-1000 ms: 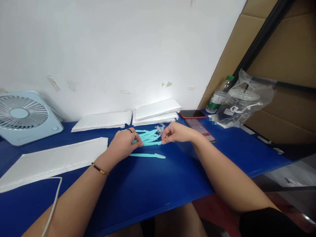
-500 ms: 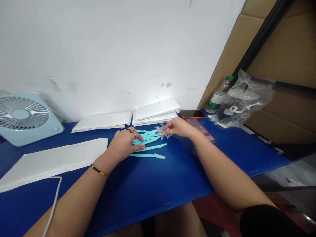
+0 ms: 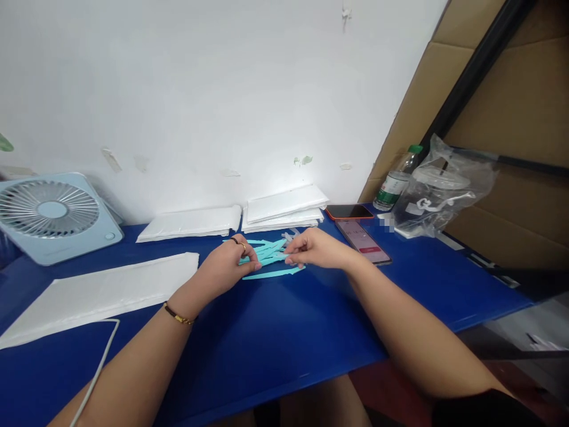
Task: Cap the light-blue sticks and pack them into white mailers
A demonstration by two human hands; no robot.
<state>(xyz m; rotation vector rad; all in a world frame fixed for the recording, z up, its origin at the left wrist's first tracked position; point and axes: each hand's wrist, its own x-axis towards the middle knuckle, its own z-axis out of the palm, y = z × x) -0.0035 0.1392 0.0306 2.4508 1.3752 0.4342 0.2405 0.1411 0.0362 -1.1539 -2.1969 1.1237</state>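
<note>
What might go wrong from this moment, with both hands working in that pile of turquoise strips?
1. The left hand and right hand pinch into a crossed pile of turquoise strips; loose ones may get dragged aside.
2. Two phones lie just beside the right hand; a sideways sweep might knock them.

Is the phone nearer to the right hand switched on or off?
On. The phone beside the right hand shows a lit pinkish screen, while the orange-cased phone behind it is dark.
</note>
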